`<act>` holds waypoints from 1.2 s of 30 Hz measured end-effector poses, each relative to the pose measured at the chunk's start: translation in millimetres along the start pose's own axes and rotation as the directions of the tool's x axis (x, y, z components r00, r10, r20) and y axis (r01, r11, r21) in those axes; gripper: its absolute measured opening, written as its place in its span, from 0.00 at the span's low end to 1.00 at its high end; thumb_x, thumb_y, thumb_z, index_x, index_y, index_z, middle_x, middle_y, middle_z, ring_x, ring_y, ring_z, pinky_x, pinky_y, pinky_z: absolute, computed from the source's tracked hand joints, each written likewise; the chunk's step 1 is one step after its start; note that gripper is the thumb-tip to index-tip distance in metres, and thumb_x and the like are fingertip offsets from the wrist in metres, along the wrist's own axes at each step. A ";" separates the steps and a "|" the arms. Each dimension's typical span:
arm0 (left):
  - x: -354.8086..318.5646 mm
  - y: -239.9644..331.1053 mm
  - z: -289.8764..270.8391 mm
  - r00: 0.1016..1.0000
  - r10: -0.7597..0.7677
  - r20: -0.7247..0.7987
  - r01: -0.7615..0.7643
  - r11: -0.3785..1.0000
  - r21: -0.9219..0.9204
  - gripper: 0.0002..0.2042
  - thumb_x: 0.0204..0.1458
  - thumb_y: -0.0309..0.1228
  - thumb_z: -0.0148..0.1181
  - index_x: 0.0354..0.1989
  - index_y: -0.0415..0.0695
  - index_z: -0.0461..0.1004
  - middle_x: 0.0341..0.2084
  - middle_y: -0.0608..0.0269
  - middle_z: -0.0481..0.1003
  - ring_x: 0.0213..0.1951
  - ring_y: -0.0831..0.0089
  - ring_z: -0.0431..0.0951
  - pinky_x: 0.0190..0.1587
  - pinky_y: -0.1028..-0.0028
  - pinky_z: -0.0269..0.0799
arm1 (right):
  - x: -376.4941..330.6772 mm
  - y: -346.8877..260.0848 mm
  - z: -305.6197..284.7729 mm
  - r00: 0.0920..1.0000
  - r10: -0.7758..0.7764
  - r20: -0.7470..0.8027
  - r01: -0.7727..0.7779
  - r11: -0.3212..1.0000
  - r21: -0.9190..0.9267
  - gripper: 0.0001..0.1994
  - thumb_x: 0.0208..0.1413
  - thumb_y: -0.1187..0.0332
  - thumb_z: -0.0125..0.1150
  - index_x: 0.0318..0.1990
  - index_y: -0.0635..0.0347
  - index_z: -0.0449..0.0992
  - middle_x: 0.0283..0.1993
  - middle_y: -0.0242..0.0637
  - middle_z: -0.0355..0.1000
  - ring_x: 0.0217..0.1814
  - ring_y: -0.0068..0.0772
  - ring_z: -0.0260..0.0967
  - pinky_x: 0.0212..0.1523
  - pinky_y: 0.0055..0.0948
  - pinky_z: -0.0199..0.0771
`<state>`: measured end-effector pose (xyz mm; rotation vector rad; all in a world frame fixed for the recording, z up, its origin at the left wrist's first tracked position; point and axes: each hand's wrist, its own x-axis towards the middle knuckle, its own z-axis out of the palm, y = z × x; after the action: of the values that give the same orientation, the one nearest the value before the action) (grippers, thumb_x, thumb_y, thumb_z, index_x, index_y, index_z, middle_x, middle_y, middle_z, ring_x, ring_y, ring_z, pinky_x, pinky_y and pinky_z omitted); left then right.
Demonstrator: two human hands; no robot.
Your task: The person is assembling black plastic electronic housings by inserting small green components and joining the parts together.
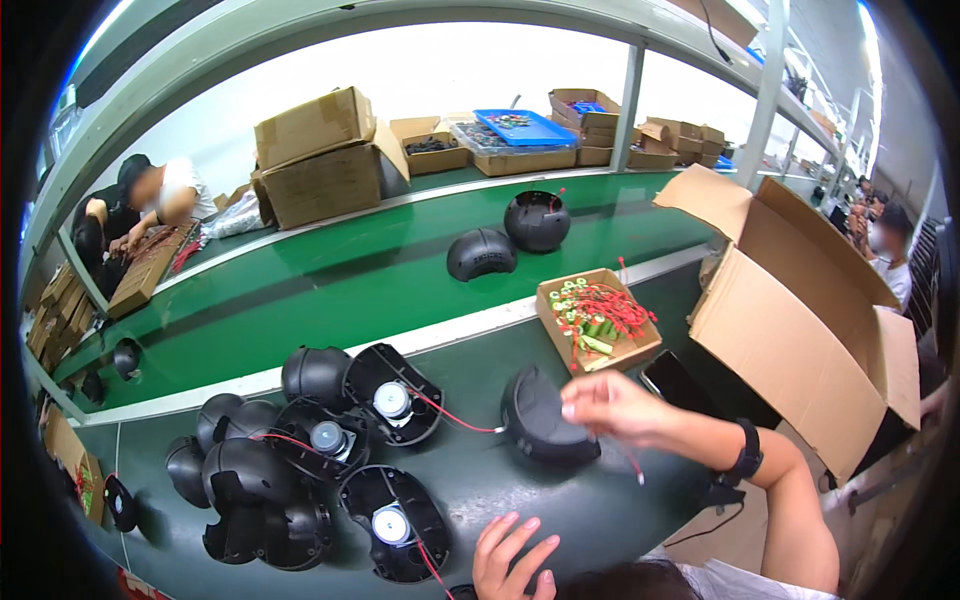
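Note:
My right hand (625, 408) hovers over the right side of a black rounded plastic shell (535, 415) on the dark green worktable. Its thumb and fingertips are pinched together; what they hold, if anything, is too small to make out. Below this hand hangs a thin wire end with a white connector (641, 478). Near the table's front edge my left hand (510, 560) has its fingers spread, with nothing in them. To its left lies an open black half-shell with a round silver speaker (391, 525) and a red wire. Another speaker half-shell (395, 398) sits farther back.
Several black shells (250, 470) are heaped at left. A small carton (597, 355) of green battery cells with red wires stands behind my right hand, beside a dark phone (680, 380). A large open carton (800, 335) is at right. Beyond runs a green conveyor (370, 270) carrying black shells.

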<state>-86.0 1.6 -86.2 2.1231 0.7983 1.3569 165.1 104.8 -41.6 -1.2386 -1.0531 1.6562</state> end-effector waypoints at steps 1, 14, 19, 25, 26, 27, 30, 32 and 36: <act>0.2 0.0 -0.7 0.998 0.068 0.014 -0.069 0.996 0.052 0.21 0.45 0.27 0.56 0.50 0.38 0.75 0.54 0.44 0.68 0.58 0.40 0.66 0.59 0.50 0.61 | -12.6 9.7 5.7 0.993 0.114 0.009 -0.114 0.991 0.069 0.07 0.57 0.68 0.64 0.41 0.54 0.75 0.30 0.19 0.73 0.27 0.08 0.66 0.24 0.13 0.62; 1.5 -10.2 2.9 0.975 0.029 0.220 -0.104 0.936 0.336 0.22 0.39 0.45 0.65 0.44 0.50 0.80 0.51 0.64 0.76 0.57 0.50 0.69 0.59 0.43 0.59 | 179.0 -116.8 -11.0 0.694 -0.626 0.355 0.332 -0.159 -0.930 0.22 0.44 0.69 0.68 0.48 0.63 0.71 0.43 0.45 0.74 0.48 0.45 0.73 0.49 0.39 0.73; 11.6 -8.2 -3.6 0.968 0.124 0.217 -0.177 0.953 0.244 0.25 0.38 0.38 0.67 0.48 0.43 0.78 0.53 0.56 0.74 0.57 0.46 0.69 0.58 0.43 0.61 | 291.9 -109.6 -42.8 0.889 -0.457 -0.037 -0.175 -0.265 -0.948 0.36 0.36 0.74 0.70 0.59 0.58 0.64 0.61 0.42 0.65 0.65 0.47 0.61 0.58 0.48 0.68; 9.2 -5.1 -5.4 0.963 0.119 0.241 -0.176 0.958 0.229 0.26 0.39 0.38 0.67 0.49 0.43 0.77 0.54 0.55 0.73 0.58 0.46 0.68 0.58 0.42 0.60 | 295.6 -114.2 -40.8 0.977 -0.209 -0.044 -0.131 -0.420 -0.898 0.37 0.21 0.62 0.84 0.49 0.57 0.79 0.54 0.41 0.75 0.54 0.45 0.74 0.52 0.48 0.74; 9.2 -4.1 -5.8 0.963 0.115 0.245 -0.174 0.956 0.236 0.25 0.39 0.38 0.66 0.50 0.43 0.77 0.54 0.55 0.73 0.58 0.46 0.68 0.59 0.43 0.60 | 290.1 -112.3 -39.7 0.977 -0.203 -0.057 -0.140 -0.420 -0.896 0.37 0.21 0.62 0.84 0.49 0.57 0.79 0.54 0.41 0.75 0.54 0.45 0.74 0.52 0.48 0.74; 8.3 -4.5 -7.2 0.967 0.107 0.232 -0.165 0.955 0.248 0.25 0.40 0.38 0.66 0.50 0.43 0.77 0.54 0.55 0.73 0.59 0.46 0.68 0.59 0.43 0.60 | 279.1 -112.2 -21.3 0.973 -0.210 0.099 -0.017 -0.492 -0.871 0.35 0.23 0.56 0.83 0.46 0.58 0.80 0.51 0.43 0.76 0.50 0.45 0.75 0.49 0.44 0.76; 17.0 -1.9 -9.0 0.972 0.126 0.198 -0.178 0.945 0.275 0.19 0.44 0.34 0.63 0.45 0.41 0.78 0.49 0.53 0.76 0.54 0.47 0.72 0.57 0.48 0.64 | 227.9 -108.5 15.6 0.909 -0.292 0.299 0.136 -0.471 -0.872 0.34 0.28 0.43 0.77 0.41 0.61 0.80 0.42 0.46 0.77 0.43 0.48 0.77 0.43 0.40 0.78; 7.8 -17.5 -1.4 0.966 0.141 0.215 -0.203 0.932 0.301 0.24 0.44 0.47 0.62 0.46 0.46 0.77 0.51 0.58 0.74 0.56 0.51 0.69 0.58 0.46 0.61 | 182.2 -106.0 38.3 0.878 -0.365 0.311 0.184 -0.343 -0.921 0.40 0.33 0.30 0.65 0.31 0.67 0.80 0.33 0.51 0.77 0.38 0.52 0.77 0.39 0.40 0.79; 23.9 -10.0 -4.0 0.967 0.075 0.245 -0.137 0.959 0.249 0.23 0.35 0.39 0.66 0.44 0.45 0.78 0.51 0.58 0.75 0.57 0.47 0.68 0.59 0.45 0.58 | 112.6 -75.8 60.2 0.935 -0.277 0.222 0.128 -0.320 -0.939 0.40 0.42 0.28 0.58 0.32 0.68 0.81 0.34 0.54 0.77 0.40 0.53 0.77 0.42 0.44 0.78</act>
<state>-83.8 25.8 -76.4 2.5103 0.8140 1.0706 92.4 225.6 5.1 -1.7830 -2.6382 -0.1356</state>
